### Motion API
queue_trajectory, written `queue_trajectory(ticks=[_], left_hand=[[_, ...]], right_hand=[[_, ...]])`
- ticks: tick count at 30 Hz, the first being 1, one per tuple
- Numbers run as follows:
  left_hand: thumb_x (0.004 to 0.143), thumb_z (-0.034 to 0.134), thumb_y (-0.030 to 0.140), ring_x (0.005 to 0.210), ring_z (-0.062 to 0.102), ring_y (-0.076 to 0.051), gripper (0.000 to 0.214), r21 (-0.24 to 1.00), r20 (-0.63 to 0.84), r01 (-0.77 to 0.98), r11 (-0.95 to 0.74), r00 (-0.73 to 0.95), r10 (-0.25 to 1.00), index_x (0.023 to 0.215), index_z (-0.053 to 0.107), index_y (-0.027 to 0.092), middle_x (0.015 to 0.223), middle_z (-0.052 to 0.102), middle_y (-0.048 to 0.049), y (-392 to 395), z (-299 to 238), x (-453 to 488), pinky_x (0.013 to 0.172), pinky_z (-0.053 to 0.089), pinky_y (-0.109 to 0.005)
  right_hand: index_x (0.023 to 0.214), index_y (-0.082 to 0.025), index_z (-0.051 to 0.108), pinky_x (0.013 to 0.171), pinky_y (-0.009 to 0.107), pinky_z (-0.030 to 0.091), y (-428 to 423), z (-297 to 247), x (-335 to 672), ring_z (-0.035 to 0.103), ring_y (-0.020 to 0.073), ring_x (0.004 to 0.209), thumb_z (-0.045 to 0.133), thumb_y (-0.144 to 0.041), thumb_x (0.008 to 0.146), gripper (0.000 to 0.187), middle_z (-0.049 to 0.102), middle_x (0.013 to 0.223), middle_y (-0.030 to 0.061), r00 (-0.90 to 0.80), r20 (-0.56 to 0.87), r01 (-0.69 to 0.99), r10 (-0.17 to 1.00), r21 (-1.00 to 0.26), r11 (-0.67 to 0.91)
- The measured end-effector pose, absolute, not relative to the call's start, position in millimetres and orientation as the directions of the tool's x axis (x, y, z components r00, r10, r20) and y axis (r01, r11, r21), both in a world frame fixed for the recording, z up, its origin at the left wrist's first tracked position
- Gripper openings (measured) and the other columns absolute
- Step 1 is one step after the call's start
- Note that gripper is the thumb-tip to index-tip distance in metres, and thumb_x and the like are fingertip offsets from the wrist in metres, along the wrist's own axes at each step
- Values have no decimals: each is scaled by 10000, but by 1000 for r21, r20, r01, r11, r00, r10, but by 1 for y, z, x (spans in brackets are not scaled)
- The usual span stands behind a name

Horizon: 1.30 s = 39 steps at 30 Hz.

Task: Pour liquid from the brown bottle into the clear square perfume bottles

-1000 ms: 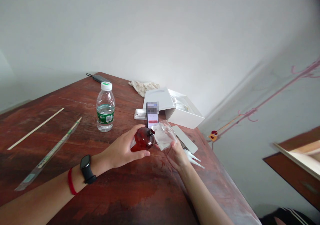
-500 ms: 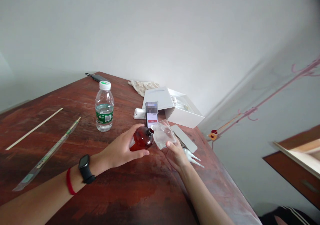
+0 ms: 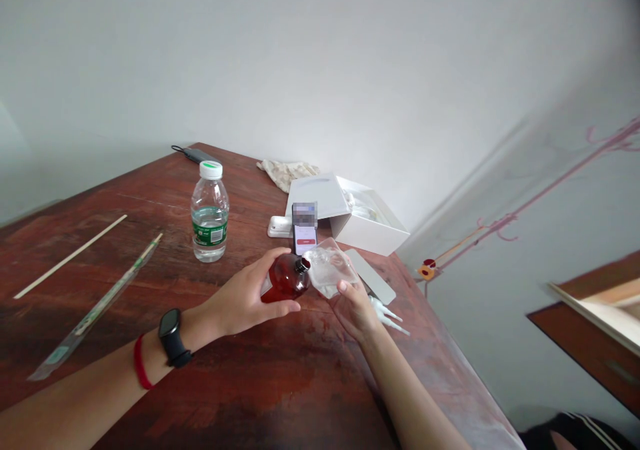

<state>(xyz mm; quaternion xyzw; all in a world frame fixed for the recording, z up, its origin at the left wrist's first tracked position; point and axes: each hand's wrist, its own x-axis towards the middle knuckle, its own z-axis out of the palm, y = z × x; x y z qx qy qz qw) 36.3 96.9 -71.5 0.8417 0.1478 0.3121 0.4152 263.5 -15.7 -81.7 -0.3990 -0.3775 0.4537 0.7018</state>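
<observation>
From my remote seat I watch the left hand point(image 3: 245, 295) wrap around an amber bottle point(image 3: 286, 280), thumb on the near side and fingers curled over the far side. The bottle is held above the table point(image 3: 240, 390), tilted, its uncapped dark neck pointing right. Just beside that neck, my right hand point(image 3: 356, 309) grips a clear square container point(image 3: 327, 270) by its near right corner, thumb on the edge; the other fingers are mostly hidden underneath. I can't tell from this angle whether neck and container touch.

Behind them I see a phone point(image 3: 305, 241) with a lit screen, a small white case point(image 3: 278, 227) just to its left, and an open white box point(image 3: 369, 234) near the wall. White nozzle tips point(image 3: 385, 313) lie beyond the right wrist. Over on the left, a water bottle point(image 3: 209, 217) with a green label stands upright, well apart from a bare wooden stick point(image 3: 70, 257) and wrapped chopsticks point(image 3: 100, 309) lying on the tabletop.
</observation>
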Motion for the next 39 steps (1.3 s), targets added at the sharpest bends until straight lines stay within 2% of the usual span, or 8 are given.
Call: queue_trajectory(ticks=[6, 12, 19, 28, 39], left_hand=[[858, 789, 662, 1317, 644, -384, 939, 799, 362, 50, -600, 756, 545, 1548, 306, 247, 1481, 624, -178, 99, -76, 35, 1115, 508, -542], [819, 786, 728, 1235, 689, -385, 910, 756, 387, 78, -650, 747, 541, 1490, 414, 239, 1397, 674, -161, 98, -76, 34, 1058, 552, -524], [834, 773, 725, 1354, 621, -392, 905, 744, 435, 68, -665, 706, 559, 1535, 461, 246, 1495, 629, -153, 96, -78, 36, 1178, 478, -557], [841, 782, 704, 1372, 613, -369, 907, 747, 450, 49, -663, 698, 558, 1554, 459, 245, 1517, 618, -144, 96, -79, 37, 1197, 468, -550], [847, 784, 689, 1354, 629, -359, 891, 729, 453, 55, -682, 709, 541, 1558, 448, 269, 1500, 633, -127, 94, -78, 37, 1190, 477, -533]], right_hand=[[1454, -339, 580, 1088, 480, 545, -17, -74, 264, 694, 334, 1246, 958, -412, 678, 866, 760, 1311, 66, 306, 177, -302, 936, -914, 271], [1479, -342, 562, 1062, 489, 562, -18, -74, 267, 705, 341, 1221, 962, -406, 667, 908, 763, 1298, 60, 327, 169, -297, 930, -915, 271], [1484, -340, 557, 1036, 508, 570, -19, -74, 270, 717, 354, 1198, 973, -428, 634, 950, 772, 1285, 74, 343, 159, -277, 926, -925, 261], [1472, -326, 566, 1049, 475, 554, -19, -72, 271, 718, 321, 1172, 976, -363, 626, 941, 770, 1287, 68, 335, 172, -267, 926, -926, 268], [1455, -367, 575, 1034, 476, 562, -19, -73, 278, 720, 319, 1177, 982, -339, 623, 927, 765, 1300, 43, 332, 200, -221, 922, -934, 282]])
